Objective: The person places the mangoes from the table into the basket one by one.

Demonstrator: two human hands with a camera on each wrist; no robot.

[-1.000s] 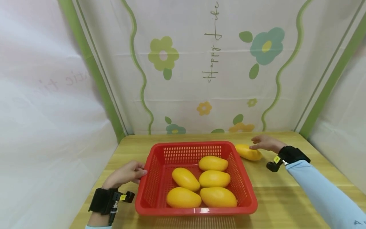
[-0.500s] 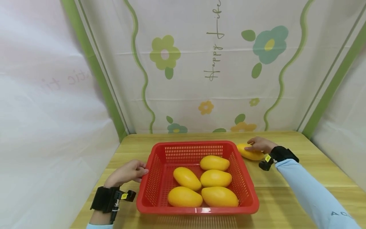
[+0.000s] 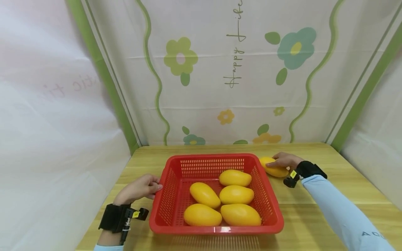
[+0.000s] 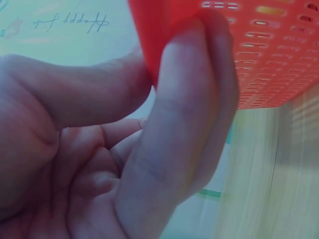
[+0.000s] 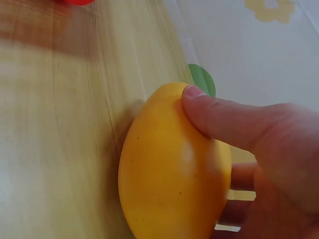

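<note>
A red plastic basket (image 3: 216, 230) with slotted walls stands on the table, holding several yellow mangoes (image 3: 241, 215). My left hand (image 3: 141, 190) pinches the basket's left rim; in the left wrist view the thumb (image 4: 109, 92) lies on one side of the red rim (image 4: 149, 35) and the fingers on the other. Just outside the basket's back right corner, another mango (image 3: 276, 171) lies on the wood. Around it curls my right hand (image 3: 287, 160), thumb on top in the right wrist view, fingers partly hidden behind the mango (image 5: 172, 169).
The wooden table (image 3: 314, 223) ends at the back against a white curtain (image 3: 207, 94) printed with flowers. White fabric walls (image 3: 56, 139) rise on the left and right. Each wrist wears a black strap (image 3: 311, 169) with a small camera.
My right hand has moved left and down onto the mango outside the basket, and its fingers have closed around it. The left hand and the basket have stayed in place.
</note>
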